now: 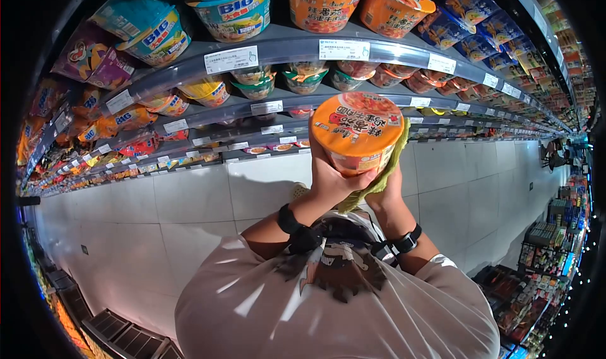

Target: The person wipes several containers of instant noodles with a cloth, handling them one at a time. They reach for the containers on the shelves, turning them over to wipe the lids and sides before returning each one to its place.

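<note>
An orange instant noodle bucket (357, 129) is held up in front of the shelf, its printed lid tilted toward me. My left hand (334, 181) is wrapped round its left side and base, with the thumb across the front. A green cloth (355, 200) lies against the bucket's right side and hangs below it. My right hand (389, 187) is closed behind the cloth, pressing it to the bucket; its fingers are mostly hidden.
Similar orange noodle buckets (394, 12) and blue ones (232, 12) stand on the top shelf (287, 51). Lower shelves hold more packaged noodles. Pale floor tiles (196, 195) lie below. Stocked racks (546, 252) are at the right, and dark crates (123, 334) at the lower left.
</note>
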Action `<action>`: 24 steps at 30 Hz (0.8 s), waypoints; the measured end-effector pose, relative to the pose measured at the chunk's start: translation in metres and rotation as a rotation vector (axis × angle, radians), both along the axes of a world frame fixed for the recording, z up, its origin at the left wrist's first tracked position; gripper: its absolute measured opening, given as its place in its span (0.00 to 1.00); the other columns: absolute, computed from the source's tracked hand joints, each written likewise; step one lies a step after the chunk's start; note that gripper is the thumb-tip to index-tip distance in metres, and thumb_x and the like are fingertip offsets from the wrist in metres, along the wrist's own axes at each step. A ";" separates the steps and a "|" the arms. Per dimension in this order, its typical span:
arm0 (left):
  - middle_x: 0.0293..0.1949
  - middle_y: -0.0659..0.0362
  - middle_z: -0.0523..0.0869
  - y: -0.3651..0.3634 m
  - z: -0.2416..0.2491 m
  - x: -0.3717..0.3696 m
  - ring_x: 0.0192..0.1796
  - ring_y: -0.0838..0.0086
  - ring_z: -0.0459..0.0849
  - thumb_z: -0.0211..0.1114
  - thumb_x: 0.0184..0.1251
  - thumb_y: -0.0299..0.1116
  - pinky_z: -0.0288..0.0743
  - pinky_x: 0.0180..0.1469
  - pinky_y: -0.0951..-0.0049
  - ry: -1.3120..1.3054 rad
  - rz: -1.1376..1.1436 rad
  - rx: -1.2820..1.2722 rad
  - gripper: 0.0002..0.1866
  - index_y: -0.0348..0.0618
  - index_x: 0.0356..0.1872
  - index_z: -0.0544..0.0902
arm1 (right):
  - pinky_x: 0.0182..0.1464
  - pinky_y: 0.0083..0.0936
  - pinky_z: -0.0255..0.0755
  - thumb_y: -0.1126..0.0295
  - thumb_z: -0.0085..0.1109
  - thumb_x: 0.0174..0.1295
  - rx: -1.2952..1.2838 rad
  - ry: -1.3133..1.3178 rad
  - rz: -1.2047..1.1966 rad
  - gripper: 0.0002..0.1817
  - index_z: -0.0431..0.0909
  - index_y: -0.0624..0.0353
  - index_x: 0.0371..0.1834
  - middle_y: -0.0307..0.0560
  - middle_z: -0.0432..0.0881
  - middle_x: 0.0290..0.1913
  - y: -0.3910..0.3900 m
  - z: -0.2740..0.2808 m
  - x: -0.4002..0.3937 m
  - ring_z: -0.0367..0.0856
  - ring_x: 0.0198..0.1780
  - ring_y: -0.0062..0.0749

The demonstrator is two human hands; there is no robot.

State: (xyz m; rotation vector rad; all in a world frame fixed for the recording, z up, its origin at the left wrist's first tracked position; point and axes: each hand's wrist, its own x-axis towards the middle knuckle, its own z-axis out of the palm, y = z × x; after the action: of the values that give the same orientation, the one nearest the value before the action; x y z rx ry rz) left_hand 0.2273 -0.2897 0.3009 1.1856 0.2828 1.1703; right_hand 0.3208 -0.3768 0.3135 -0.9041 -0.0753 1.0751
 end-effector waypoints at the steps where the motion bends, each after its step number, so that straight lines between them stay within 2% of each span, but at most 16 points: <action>1: 0.71 0.46 0.63 -0.002 -0.003 0.003 0.72 0.62 0.68 0.86 0.42 0.40 0.64 0.74 0.62 0.005 -0.001 0.000 0.75 0.33 0.79 0.33 | 0.69 0.40 0.71 0.49 0.41 0.79 0.051 0.061 0.016 0.28 0.66 0.56 0.72 0.49 0.75 0.68 0.000 -0.002 -0.007 0.77 0.65 0.42; 4: 0.71 0.46 0.64 -0.003 -0.015 0.004 0.71 0.62 0.70 0.88 0.42 0.38 0.64 0.74 0.59 0.000 -0.009 0.110 0.78 0.34 0.77 0.27 | 0.69 0.38 0.72 0.49 0.42 0.79 0.203 0.257 0.039 0.27 0.68 0.56 0.71 0.48 0.77 0.67 -0.004 -0.010 -0.024 0.78 0.64 0.40; 6: 0.70 0.47 0.65 0.003 -0.018 0.003 0.71 0.62 0.71 0.88 0.41 0.38 0.64 0.74 0.60 -0.005 -0.081 0.091 0.78 0.35 0.77 0.28 | 0.68 0.36 0.73 0.50 0.43 0.79 0.314 0.384 0.045 0.26 0.69 0.56 0.69 0.47 0.78 0.65 -0.010 -0.022 -0.027 0.79 0.63 0.37; 7: 0.70 0.47 0.66 0.004 -0.016 0.001 0.70 0.62 0.71 0.88 0.41 0.37 0.64 0.74 0.60 0.014 -0.047 0.124 0.77 0.35 0.78 0.29 | 0.68 0.36 0.73 0.50 0.43 0.79 0.456 0.603 0.118 0.26 0.69 0.55 0.70 0.46 0.78 0.66 -0.013 -0.037 -0.021 0.78 0.64 0.37; 8: 0.70 0.47 0.66 0.007 -0.013 -0.002 0.70 0.63 0.72 0.88 0.41 0.36 0.64 0.74 0.60 0.032 -0.011 0.160 0.76 0.35 0.78 0.30 | 0.68 0.36 0.72 0.49 0.42 0.79 0.596 0.822 0.196 0.27 0.69 0.55 0.70 0.46 0.77 0.66 -0.004 -0.019 -0.024 0.77 0.65 0.37; 9: 0.70 0.47 0.65 0.017 -0.010 -0.005 0.70 0.62 0.72 0.88 0.41 0.36 0.64 0.74 0.59 0.042 -0.031 0.184 0.75 0.34 0.78 0.33 | 0.68 0.36 0.73 0.51 0.42 0.79 0.121 0.454 0.062 0.26 0.69 0.54 0.70 0.45 0.77 0.66 -0.006 0.002 -0.037 0.78 0.64 0.36; 12: 0.70 0.47 0.64 0.029 -0.024 -0.007 0.71 0.61 0.71 0.87 0.43 0.37 0.65 0.74 0.58 0.133 0.159 0.178 0.73 0.35 0.78 0.33 | 0.68 0.36 0.72 0.52 0.41 0.79 0.308 0.555 0.159 0.25 0.70 0.54 0.70 0.46 0.77 0.66 -0.012 -0.012 -0.025 0.78 0.63 0.37; 13: 0.71 0.47 0.63 0.026 -0.018 -0.009 0.71 0.61 0.70 0.86 0.44 0.38 0.65 0.73 0.58 0.139 0.192 0.165 0.73 0.36 0.78 0.33 | 0.67 0.41 0.74 0.50 0.40 0.79 0.251 0.524 0.119 0.27 0.71 0.58 0.69 0.50 0.78 0.65 -0.005 0.003 -0.019 0.79 0.62 0.42; 14: 0.72 0.47 0.62 0.021 -0.011 -0.008 0.72 0.61 0.69 0.87 0.43 0.39 0.65 0.74 0.59 0.018 0.118 0.041 0.74 0.37 0.79 0.33 | 0.67 0.41 0.74 0.50 0.40 0.79 0.260 0.528 0.136 0.27 0.71 0.58 0.69 0.50 0.78 0.65 0.000 0.001 -0.007 0.79 0.62 0.42; 16: 0.73 0.50 0.59 0.012 -0.008 -0.004 0.75 0.62 0.64 0.86 0.45 0.41 0.62 0.76 0.56 0.001 -0.004 0.122 0.73 0.45 0.80 0.32 | 0.68 0.43 0.74 0.48 0.38 0.78 0.590 0.526 0.279 0.29 0.71 0.58 0.69 0.51 0.78 0.66 0.005 -0.008 0.013 0.79 0.63 0.47; 17: 0.75 0.49 0.58 0.004 -0.005 -0.003 0.76 0.62 0.61 0.86 0.44 0.43 0.60 0.77 0.55 0.022 -0.044 0.128 0.74 0.44 0.80 0.31 | 0.62 0.43 0.78 0.43 0.42 0.75 0.349 0.480 0.143 0.32 0.70 0.54 0.70 0.50 0.77 0.66 0.009 -0.013 0.014 0.78 0.62 0.46; 18: 0.75 0.49 0.58 0.002 -0.002 0.000 0.76 0.62 0.63 0.87 0.43 0.42 0.60 0.77 0.55 0.072 0.041 0.287 0.75 0.44 0.80 0.31 | 0.60 0.42 0.79 0.46 0.42 0.76 0.289 0.497 0.135 0.29 0.71 0.53 0.69 0.48 0.79 0.63 0.007 -0.016 0.014 0.80 0.59 0.43; 20: 0.74 0.50 0.60 0.008 0.009 0.012 0.75 0.62 0.64 0.87 0.42 0.42 0.61 0.76 0.56 -0.019 -0.017 0.204 0.75 0.42 0.80 0.32 | 0.59 0.42 0.80 0.49 0.42 0.78 0.330 0.389 0.130 0.26 0.71 0.51 0.69 0.46 0.80 0.62 0.010 -0.013 0.007 0.81 0.58 0.40; 22: 0.73 0.50 0.62 0.022 0.015 0.022 0.74 0.64 0.66 0.87 0.42 0.41 0.62 0.75 0.57 0.073 0.097 0.195 0.74 0.42 0.80 0.35 | 0.57 0.39 0.80 0.52 0.41 0.79 0.211 0.536 0.205 0.24 0.70 0.52 0.70 0.43 0.81 0.61 0.000 -0.008 0.002 0.82 0.57 0.37; 23: 0.73 0.50 0.61 0.023 0.020 0.027 0.75 0.63 0.66 0.87 0.40 0.39 0.61 0.76 0.59 0.090 0.024 0.034 0.75 0.40 0.79 0.33 | 0.55 0.36 0.82 0.48 0.41 0.78 0.271 0.518 0.306 0.28 0.69 0.53 0.71 0.42 0.80 0.63 -0.006 -0.008 0.012 0.82 0.57 0.35; 24: 0.73 0.50 0.61 0.023 0.022 0.030 0.75 0.63 0.66 0.87 0.40 0.39 0.61 0.76 0.59 0.090 0.021 0.039 0.75 0.40 0.79 0.33 | 0.55 0.36 0.82 0.48 0.41 0.78 0.277 0.518 0.305 0.28 0.69 0.53 0.71 0.42 0.80 0.63 -0.007 -0.004 0.024 0.82 0.57 0.35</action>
State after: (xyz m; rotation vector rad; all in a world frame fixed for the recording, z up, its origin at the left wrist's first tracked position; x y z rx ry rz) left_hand 0.2571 -0.2668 0.3227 1.2744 0.3429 1.1467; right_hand 0.3447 -0.3838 0.3096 -0.3518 0.0705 1.5134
